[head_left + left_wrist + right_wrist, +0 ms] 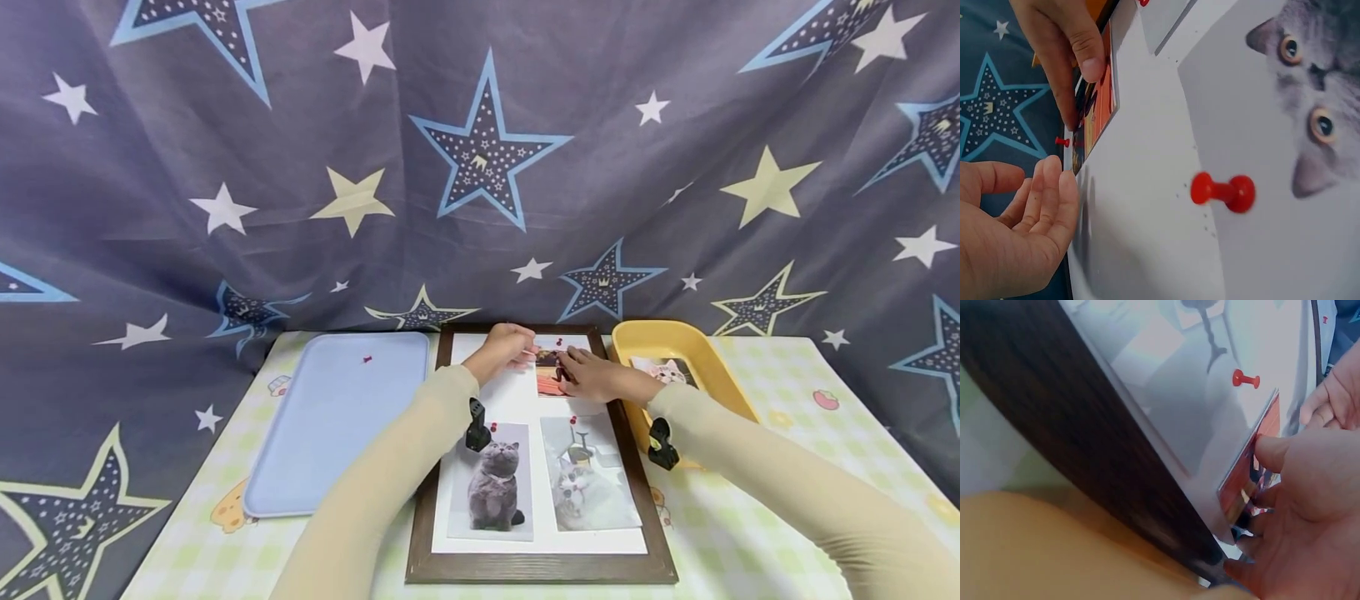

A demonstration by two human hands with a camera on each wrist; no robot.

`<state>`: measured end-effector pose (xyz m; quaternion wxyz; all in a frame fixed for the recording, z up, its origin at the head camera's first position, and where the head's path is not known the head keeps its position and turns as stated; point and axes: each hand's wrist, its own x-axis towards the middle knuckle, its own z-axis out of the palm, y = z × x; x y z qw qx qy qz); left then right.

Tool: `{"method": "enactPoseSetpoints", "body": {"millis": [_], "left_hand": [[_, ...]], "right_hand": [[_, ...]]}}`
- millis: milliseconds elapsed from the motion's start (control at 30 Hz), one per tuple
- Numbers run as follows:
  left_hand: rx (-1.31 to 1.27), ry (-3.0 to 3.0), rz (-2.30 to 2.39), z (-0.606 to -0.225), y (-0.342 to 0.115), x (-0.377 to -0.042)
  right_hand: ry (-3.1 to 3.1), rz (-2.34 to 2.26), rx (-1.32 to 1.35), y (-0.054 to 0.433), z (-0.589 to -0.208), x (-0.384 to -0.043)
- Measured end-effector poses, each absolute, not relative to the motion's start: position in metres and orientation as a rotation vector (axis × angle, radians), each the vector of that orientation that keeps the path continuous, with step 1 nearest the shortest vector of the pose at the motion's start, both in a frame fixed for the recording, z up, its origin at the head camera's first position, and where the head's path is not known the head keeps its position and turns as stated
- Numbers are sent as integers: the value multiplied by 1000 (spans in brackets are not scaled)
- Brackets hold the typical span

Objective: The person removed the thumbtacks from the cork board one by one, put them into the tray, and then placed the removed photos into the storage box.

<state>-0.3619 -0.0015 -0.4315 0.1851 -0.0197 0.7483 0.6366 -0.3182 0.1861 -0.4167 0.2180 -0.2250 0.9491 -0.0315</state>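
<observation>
A small photo with orange-red and dark tones (pixel 550 387) lies at the upper right of a white board in a dark wooden frame (pixel 542 568). On this photo rests my right hand (pixel 596 377), thumb and fingertips pressing its face in the right wrist view. My left hand (pixel 1025 234) is beside the photo's upper left corner, fingers loosely extended and nothing visible between them. A red push pin (pixel 1062 142) stands just above the photo. Lower on the board, a grey cat photo (pixel 495 492) and a white cat photo (pixel 592 492) each have a red push pin near the top.
A pale blue tray (pixel 337 425) lies left of the frame, with one red push pin (pixel 367 360) on it. To the right, a yellow bin (pixel 712 367) holds a cat picture (pixel 667 371). A star-patterned curtain (pixel 480 275) hangs behind the checked tablecloth (pixel 750 533).
</observation>
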Motion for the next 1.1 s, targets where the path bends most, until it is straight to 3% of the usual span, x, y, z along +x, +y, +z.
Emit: {"method": "enactPoseSetpoints", "body": {"millis": [533, 1100], "left_hand": [[29, 2169, 1789, -431, 29, -377], [38, 2255, 1765, -435, 45, -389]], "right_hand": [[2804, -5, -734, 186, -434, -310], [2768, 47, -642, 188, -444, -318]]}}
